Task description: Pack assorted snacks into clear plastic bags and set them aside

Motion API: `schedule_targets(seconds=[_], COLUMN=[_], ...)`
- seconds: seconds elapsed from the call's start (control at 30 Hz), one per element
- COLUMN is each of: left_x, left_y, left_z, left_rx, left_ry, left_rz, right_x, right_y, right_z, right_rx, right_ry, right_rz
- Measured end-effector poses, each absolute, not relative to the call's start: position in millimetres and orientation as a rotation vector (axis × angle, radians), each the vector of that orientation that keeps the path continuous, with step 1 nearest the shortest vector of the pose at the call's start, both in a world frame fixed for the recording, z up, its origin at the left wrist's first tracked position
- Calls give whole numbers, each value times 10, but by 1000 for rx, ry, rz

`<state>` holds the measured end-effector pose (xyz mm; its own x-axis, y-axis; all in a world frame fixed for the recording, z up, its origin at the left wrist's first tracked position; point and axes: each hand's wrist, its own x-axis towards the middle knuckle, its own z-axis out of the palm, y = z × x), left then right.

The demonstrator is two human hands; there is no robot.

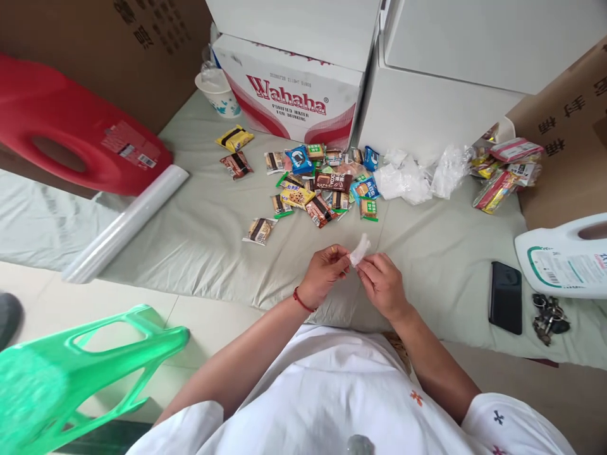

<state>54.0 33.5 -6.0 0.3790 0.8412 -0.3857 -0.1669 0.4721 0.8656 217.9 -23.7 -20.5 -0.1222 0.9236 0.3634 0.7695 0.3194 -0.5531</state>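
Note:
Between my two hands is a small crumpled piece of thin white plastic [360, 248], perhaps a little bag. My left hand [325, 275] pinches its left side with thumb and forefinger. On the other side, my right hand [383, 283] grips its lower edge in closed fingertips. Just beyond the hands lies a loose pile of small wrapped snacks [333, 182] in brown, yellow, blue and green packets. One wrapped biscuit [260, 231] lies apart, nearer to me. To the right of the pile sit several crumpled clear plastic bags [408, 178].
A Wahaha water carton [294, 95] stands behind the snacks, beside a paper cup [218, 95]. At left are a red jug [85, 126], a plastic roll [128, 224] and a green stool [95, 373]. At right lie bagged snacks [507, 170], a phone [505, 297], keys [550, 318] and a white jug [564, 256].

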Motion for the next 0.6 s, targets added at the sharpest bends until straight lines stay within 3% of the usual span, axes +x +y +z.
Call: schedule_targets(seconds=[0.3, 0.6], left_x=[506, 434], left_y=[395, 275], left_z=[-105, -159], left_rx=[906, 1298], left_ry=[1069, 1096], left_rz=[781, 950], right_x=[2213, 2141], right_y=[-192, -141], right_z=[-266, -178], right_rx=[-1489, -1487], right_ry=[-2042, -1316], right_rz=[321, 1034])
